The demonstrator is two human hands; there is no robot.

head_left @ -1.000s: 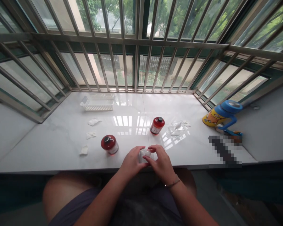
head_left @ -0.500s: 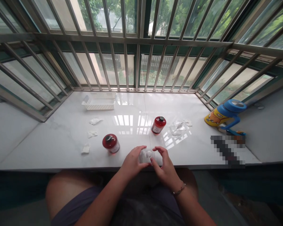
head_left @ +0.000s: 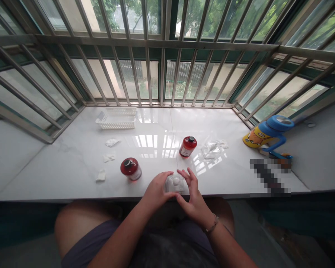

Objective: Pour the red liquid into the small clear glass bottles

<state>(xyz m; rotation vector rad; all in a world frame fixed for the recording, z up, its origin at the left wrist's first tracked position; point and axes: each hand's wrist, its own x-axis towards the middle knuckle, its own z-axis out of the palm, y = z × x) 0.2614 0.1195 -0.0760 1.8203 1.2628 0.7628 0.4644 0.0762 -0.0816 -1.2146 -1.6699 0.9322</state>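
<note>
A small clear plastic box (head_left: 175, 182) with a rounded whitish shape in it is between my hands at the counter's front edge. My left hand (head_left: 155, 189) grips its left side, thumb along the near edge and fingers along the far one. Around the right side curves my right hand (head_left: 194, 195), its thumb at the near edge and its fingertips somewhat spread at the far edge. A red bottle with a black cap (head_left: 131, 169) stands left of my left hand. Beyond my hands is a second red bottle (head_left: 188, 147), also capped.
Three crumpled white pieces (head_left: 101, 175) lie in a column on the left. A white perforated basket (head_left: 117, 124) is at the back left. Another clear plastic piece (head_left: 210, 149) lies right of the far bottle. A blue-yellow flask (head_left: 264, 134) and a pixelated dark object (head_left: 268, 178) are on the right.
My right thumb has moved from above the box down to its near edge. The right fingers have lifted and spread, shifting slightly left. The view has tilted a little.
</note>
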